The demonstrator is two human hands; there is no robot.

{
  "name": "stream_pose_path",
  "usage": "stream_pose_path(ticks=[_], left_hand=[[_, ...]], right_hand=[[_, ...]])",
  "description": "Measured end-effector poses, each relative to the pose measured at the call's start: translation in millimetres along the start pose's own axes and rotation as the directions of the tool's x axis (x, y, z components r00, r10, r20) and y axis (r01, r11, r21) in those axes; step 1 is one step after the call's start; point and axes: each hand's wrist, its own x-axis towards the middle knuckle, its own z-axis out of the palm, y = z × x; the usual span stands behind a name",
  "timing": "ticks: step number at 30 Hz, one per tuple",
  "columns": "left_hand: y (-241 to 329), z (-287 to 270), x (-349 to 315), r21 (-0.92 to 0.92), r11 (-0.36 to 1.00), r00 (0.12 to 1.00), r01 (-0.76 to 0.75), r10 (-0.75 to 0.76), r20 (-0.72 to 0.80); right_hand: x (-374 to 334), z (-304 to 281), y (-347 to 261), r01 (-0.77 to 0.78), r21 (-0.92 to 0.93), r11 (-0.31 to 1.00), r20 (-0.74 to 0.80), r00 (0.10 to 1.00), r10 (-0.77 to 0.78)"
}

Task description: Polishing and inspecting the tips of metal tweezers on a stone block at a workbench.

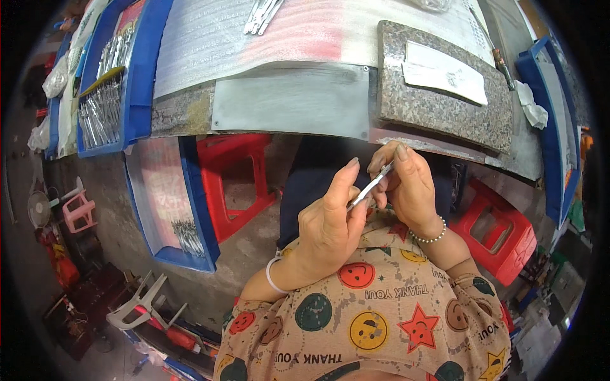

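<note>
In front of my body, above my lap, both hands hold a slim, shiny silver metal piece (369,189) at a slant. Its lower end lies between the thumb and curled fingers of my left hand (327,225), whose index finger points up. My right hand (410,187) pinches the upper end between thumb and fingers. The exact kind of metal piece is too small to make out, and its ends are partly hidden by my fingers. Just beyond the hands is the table's near edge with a grey metal plate (289,100) fixed on it.
A speckled stone slab (438,117) carries a folded white cloth (445,75). Several similar metal pieces (262,16) lie on foam sheeting (311,41). Blue trays (141,76) with metal pieces stand at left; another blue tray (559,127) is at right. Red stools (499,232) flank me.
</note>
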Motion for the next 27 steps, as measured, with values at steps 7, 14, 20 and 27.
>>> stream_pose_path(ticks=[7, 14, 20, 27], left_hand=[[-7.0, -4.2, -4.5, -0.056, 0.995, 0.997, 0.08, -0.08, 0.005], [-8.7, -17.4, -13.6, -0.13, 0.96, 0.968, 0.247, -0.25, -0.006], [-57.5, -82.8, -71.2, 0.086, 0.919, 0.921, 0.386, -0.377, -0.102], [-161.0, -247.7, -187.1, 0.428, 0.494, 0.628, 0.757, -0.368, -0.685]], right_hand=[[4.3, 4.5, 4.1, -0.05, -0.025, 0.998, 0.006, 0.999, 0.05], [3.9, 22.8, 10.2, -0.086, -0.229, 0.97, 0.105, 0.988, 0.113], [1.7, 39.3, 18.8, -0.04, -0.484, 0.874, 0.328, 0.918, 0.224], [12.4, 45.0, 21.9, -0.055, -0.614, 0.787, 0.336, 0.884, 0.324]])
